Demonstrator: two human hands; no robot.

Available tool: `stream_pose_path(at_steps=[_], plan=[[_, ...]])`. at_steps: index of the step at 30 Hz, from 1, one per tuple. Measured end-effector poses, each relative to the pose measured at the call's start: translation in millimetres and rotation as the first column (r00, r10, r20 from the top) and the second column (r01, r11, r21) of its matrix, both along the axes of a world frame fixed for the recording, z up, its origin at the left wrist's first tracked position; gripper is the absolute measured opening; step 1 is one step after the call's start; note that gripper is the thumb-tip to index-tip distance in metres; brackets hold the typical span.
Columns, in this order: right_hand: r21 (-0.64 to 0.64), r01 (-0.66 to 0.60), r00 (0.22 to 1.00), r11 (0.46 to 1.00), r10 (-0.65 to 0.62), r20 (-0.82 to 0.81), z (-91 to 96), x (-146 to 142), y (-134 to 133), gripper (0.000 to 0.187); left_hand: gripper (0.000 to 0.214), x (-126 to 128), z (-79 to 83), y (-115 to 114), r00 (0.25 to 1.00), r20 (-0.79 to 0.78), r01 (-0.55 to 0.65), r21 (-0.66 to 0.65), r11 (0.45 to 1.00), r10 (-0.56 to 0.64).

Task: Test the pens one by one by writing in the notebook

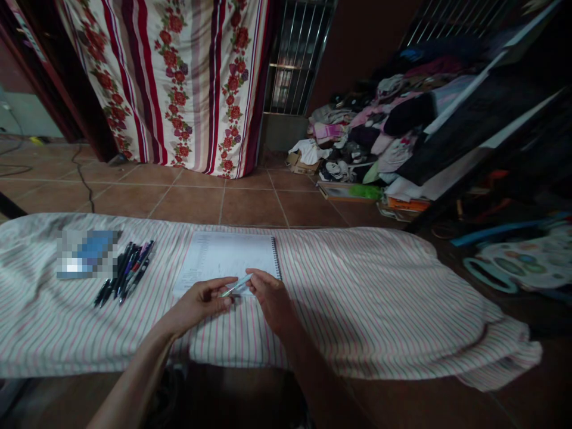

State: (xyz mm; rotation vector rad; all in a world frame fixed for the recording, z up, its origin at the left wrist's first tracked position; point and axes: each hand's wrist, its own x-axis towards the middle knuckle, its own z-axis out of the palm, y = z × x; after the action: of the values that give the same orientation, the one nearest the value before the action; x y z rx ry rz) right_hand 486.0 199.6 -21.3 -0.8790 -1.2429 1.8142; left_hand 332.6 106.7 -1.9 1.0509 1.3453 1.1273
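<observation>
A slim, light green-blue pen (236, 286) is held slantwise between my two hands, above the near edge of a spiral notebook (232, 253). My left hand (208, 301) is closed on the pen's lower left end with thumb and fingers. The upper right end sits in the pinched fingertips of my right hand (270, 296). The notebook lies open at a white page with some faint print or writing, its coil along the right side. To the left, a bunch of several dark pens (127, 271) lies loose on the striped cloth (348, 298).
Left of the pens is a blurred-out blue object (92, 253). Beyond the cloth-covered surface are a tiled floor (250, 205), a floral curtain (192, 89) and a heap of clothes (370, 131). A dark slanted frame (482, 131) stands at the right.
</observation>
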Motion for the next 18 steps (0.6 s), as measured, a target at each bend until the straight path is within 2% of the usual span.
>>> stream_pose_path(at_steps=[3,7,9,13,15,18], plan=[[-0.009,0.009,1.0,1.0,-0.008,0.021,-0.8,-1.6,-1.3,0.026,0.038,5.0,-10.7,7.1,0.943,-0.322,-0.056,0.08,0.995,0.079],[-0.209,0.024,0.993,0.978,-0.047,-0.107,-7.7,-5.9,-1.1,0.022,0.034,8.3,-17.2,10.8,0.732,-0.665,0.019,0.241,0.97,0.151],[-0.245,0.025,0.991,0.969,-0.056,-0.124,-10.6,-7.7,-0.8,0.022,0.036,9.5,-18.4,10.8,0.633,-0.753,0.045,0.27,0.962,0.181],[-0.21,0.085,0.991,0.974,-0.104,-0.084,-9.0,-8.9,-1.7,0.025,0.039,14.1,-19.8,10.6,0.476,-0.857,0.073,0.262,0.962,0.197],[-0.203,0.116,0.987,0.972,-0.135,-0.085,-7.1,-9.1,-1.8,0.025,0.039,17.5,-19.3,10.8,0.425,-0.883,0.073,0.251,0.965,0.198],[-0.18,0.147,0.983,0.973,-0.164,-0.082,-8.0,-9.4,-0.8,0.023,0.039,22.6,-16.7,11.2,0.393,-0.901,0.054,0.221,0.974,0.182]])
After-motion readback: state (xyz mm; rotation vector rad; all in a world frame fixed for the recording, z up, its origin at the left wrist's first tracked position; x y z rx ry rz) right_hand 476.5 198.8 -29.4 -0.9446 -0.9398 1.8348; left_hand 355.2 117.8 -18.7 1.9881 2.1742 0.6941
